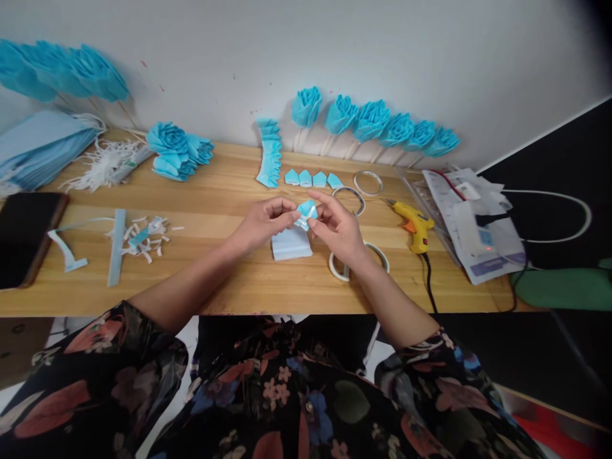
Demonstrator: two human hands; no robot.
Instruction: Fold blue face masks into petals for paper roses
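Observation:
Between both hands, above the table's middle, is a small folded light-blue petal piece (306, 210) with white parts showing. My left hand (270, 220) pinches its left side with thumb and fingertips. On the other side my right hand (337, 226) grips it, index finger along the top and thumb below. Under the hands lies a pale folded sheet (291, 245). A row of several blue folded petals (313, 179) lies just beyond. Left of that row stands a stack of ruffled blue petals (269, 153). Tape rolls (339, 268) lie partly under my right wrist.
Blue fabric roses (375, 121) on sticks lean along the wall, with more roses (174, 150) at left. A yellow glue gun (415, 226) with a black cord lies at right. Blue masks (48, 150), paper scraps (146, 237) and a phone (29, 239) are at left.

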